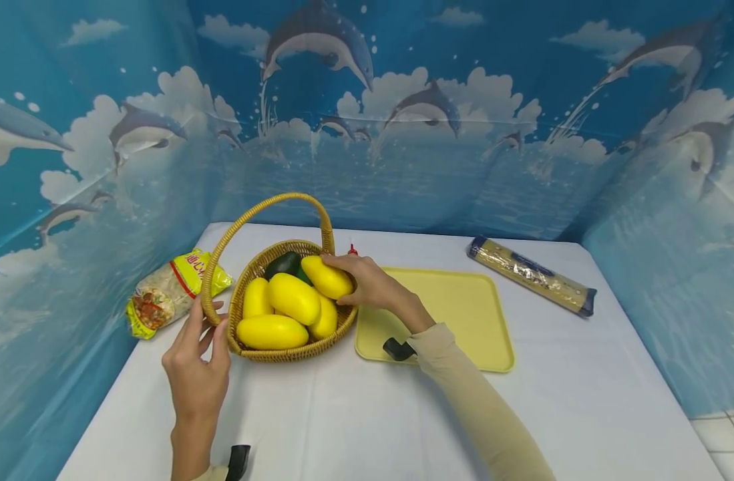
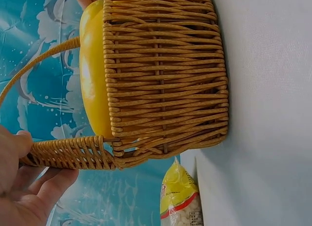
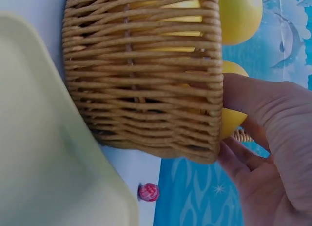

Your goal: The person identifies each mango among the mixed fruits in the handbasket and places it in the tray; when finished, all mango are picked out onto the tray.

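A wicker basket (image 1: 288, 354) with a tall arched handle holds several yellow mangoes (image 1: 294, 298) and a dark green fruit (image 1: 282, 264) partly buried behind them. My left hand (image 1: 198, 367) grips the lower left part of the handle, its thumb and fingers on either side of the wicker in the left wrist view. At the basket's back right, my right hand (image 1: 375, 284) holds one mango (image 1: 326, 276), which sits against the others at the rim. The basket wall (image 3: 146, 79) hides much of that mango in the right wrist view.
Right of the basket lies a pale yellow tray (image 1: 457, 321). A long gold packet (image 1: 531, 275) rests at the back right, and a yellow-and-clear food bag (image 1: 171, 294) lies left of the basket. Behind the basket is a small red object (image 3: 148, 192).
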Motion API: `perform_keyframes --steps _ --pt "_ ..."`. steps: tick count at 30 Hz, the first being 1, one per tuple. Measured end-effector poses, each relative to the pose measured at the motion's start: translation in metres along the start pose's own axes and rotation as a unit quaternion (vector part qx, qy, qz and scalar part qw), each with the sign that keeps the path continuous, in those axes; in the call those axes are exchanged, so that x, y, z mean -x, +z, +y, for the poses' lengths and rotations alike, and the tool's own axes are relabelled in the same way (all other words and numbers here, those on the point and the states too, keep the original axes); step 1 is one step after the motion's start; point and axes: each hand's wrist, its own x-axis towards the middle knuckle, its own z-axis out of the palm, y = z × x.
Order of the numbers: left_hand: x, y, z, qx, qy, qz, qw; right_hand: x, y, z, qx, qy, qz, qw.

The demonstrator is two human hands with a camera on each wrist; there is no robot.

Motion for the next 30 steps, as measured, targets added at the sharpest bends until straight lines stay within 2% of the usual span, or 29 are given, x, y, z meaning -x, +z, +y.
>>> perform_keyframes --steps 7,11,18,30 --pt "-0.002 0.007 0.000 0.004 0.006 -0.003 1.0000 0.003 -0.001 0.002 -0.030 -0.015 0.001 0.9995" --pt "-0.004 0.005 0.001 -0.003 0.006 -0.004 1.0000 0.000 -0.001 -0.003 -0.042 -0.022 0.000 0.9989" --pt "-0.001 -0.002 0.001 -0.033 -0.011 -0.005 0.9994 -0.001 0.000 -0.012 -0.026 -0.047 -0.003 0.9986" --pt "0.000 -0.001 0.001 -0.021 -0.010 -0.003 0.9997 0.010 0.001 -0.012 -0.043 -0.039 0.017 0.9982"
